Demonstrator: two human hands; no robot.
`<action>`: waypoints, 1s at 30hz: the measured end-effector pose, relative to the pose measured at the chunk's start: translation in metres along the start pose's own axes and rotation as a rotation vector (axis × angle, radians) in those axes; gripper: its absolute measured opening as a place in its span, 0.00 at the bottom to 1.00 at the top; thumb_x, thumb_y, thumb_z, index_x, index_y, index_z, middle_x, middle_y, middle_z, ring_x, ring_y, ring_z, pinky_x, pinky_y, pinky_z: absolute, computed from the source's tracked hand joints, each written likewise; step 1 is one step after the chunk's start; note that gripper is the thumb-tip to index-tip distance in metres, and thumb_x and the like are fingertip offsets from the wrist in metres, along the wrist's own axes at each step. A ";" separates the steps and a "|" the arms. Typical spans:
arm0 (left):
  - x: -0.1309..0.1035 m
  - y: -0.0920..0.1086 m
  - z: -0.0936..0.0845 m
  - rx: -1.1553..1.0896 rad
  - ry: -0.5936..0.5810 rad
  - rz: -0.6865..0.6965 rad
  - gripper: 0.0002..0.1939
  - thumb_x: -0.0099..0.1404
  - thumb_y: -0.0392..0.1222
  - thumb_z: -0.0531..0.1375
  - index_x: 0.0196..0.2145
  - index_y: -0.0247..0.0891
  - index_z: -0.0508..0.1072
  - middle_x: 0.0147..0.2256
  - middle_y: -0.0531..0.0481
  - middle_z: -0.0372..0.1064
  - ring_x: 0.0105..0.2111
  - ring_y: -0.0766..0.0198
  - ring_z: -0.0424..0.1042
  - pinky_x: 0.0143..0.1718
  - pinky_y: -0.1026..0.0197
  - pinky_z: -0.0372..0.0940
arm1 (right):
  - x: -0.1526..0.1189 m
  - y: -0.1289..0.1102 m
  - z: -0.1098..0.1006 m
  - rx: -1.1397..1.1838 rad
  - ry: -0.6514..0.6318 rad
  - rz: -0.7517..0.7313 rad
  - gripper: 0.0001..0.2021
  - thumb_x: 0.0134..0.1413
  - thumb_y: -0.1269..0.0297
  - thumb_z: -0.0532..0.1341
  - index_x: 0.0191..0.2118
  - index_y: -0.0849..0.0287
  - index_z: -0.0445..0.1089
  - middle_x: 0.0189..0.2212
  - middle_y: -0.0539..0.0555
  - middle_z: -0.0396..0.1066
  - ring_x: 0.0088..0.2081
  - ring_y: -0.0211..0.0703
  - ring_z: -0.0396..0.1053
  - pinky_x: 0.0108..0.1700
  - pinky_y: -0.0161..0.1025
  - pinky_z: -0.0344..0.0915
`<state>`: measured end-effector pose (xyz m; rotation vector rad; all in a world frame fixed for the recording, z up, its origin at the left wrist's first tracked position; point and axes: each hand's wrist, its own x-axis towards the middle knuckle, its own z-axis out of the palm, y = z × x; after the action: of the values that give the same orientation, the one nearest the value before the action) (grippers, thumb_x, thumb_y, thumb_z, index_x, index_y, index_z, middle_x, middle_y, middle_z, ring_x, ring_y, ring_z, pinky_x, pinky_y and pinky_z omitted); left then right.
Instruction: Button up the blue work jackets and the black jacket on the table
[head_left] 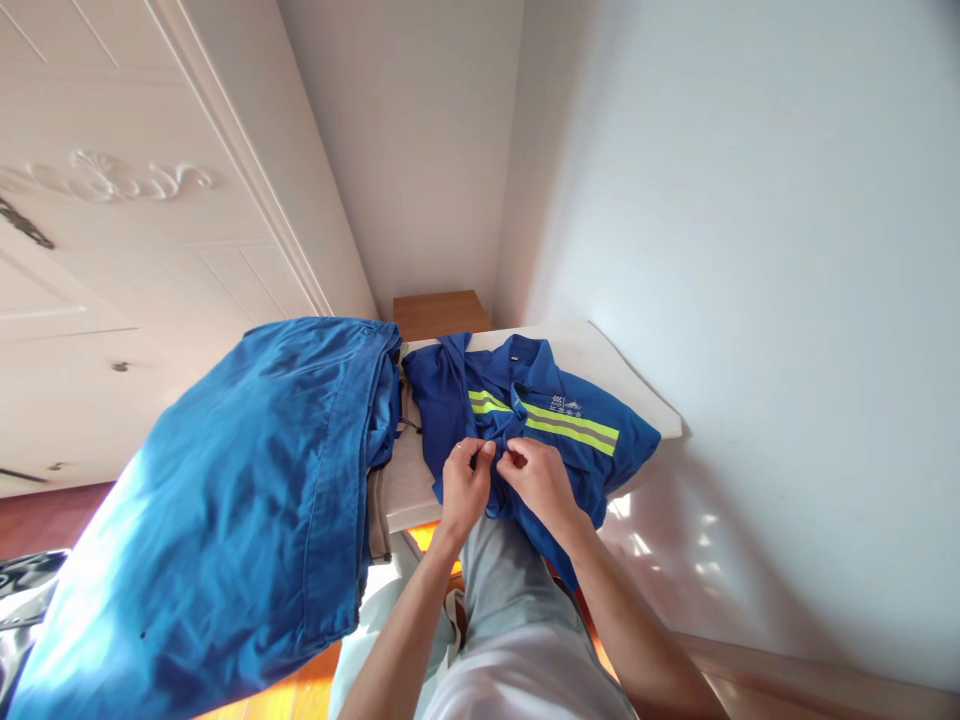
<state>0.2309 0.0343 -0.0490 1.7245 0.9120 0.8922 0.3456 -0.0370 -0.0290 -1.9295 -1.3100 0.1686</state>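
Observation:
A blue work shirt (577, 395) with yellow-and-grey reflective stripes and a white chest logo lies on a white surface (622, 385) in front of me. Its collar points away from me, and the lower part hangs over the near edge by my legs. My left hand (466, 482) pinches the shirt's front between thumb and fingers. Close beside it, my right hand (541, 482) pinches the same front, fingertips nearly meeting the left ones. Whether a button sits between the fingertips is too small to make out.
A large blue cloth item (247, 480) is heaped on the left, beside the shirt. Beyond the surface stands a brown wooden box-like piece (439, 313). White cabinets (187, 230) rise on the left, and a pale wall (765, 260) closes the right side.

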 end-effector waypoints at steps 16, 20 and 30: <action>-0.005 0.009 -0.005 0.228 0.062 0.225 0.15 0.72 0.44 0.52 0.49 0.37 0.75 0.43 0.41 0.75 0.44 0.55 0.73 0.46 0.54 0.64 | 0.014 0.020 -0.021 0.487 -0.457 0.061 0.14 0.61 0.58 0.59 0.26 0.57 0.62 0.20 0.46 0.63 0.23 0.37 0.67 0.26 0.33 0.61; -0.020 0.005 -0.002 0.357 0.041 0.367 0.19 0.73 0.45 0.54 0.56 0.37 0.72 0.51 0.39 0.74 0.49 0.54 0.75 0.48 0.52 0.68 | 0.011 0.020 -0.017 0.574 -0.431 0.100 0.14 0.58 0.55 0.62 0.27 0.56 0.61 0.21 0.46 0.61 0.23 0.37 0.67 0.28 0.34 0.66; -0.013 -0.005 -0.017 0.465 -0.123 0.495 0.18 0.70 0.49 0.59 0.50 0.33 0.73 0.43 0.40 0.77 0.43 0.52 0.76 0.44 0.52 0.71 | 0.008 0.019 -0.022 0.606 -0.367 0.058 0.15 0.59 0.52 0.62 0.30 0.59 0.69 0.25 0.49 0.66 0.26 0.38 0.70 0.29 0.34 0.68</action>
<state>0.2094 0.0307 -0.0513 2.4468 0.6483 0.9176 0.3744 -0.0452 -0.0243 -1.4499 -1.2407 0.8781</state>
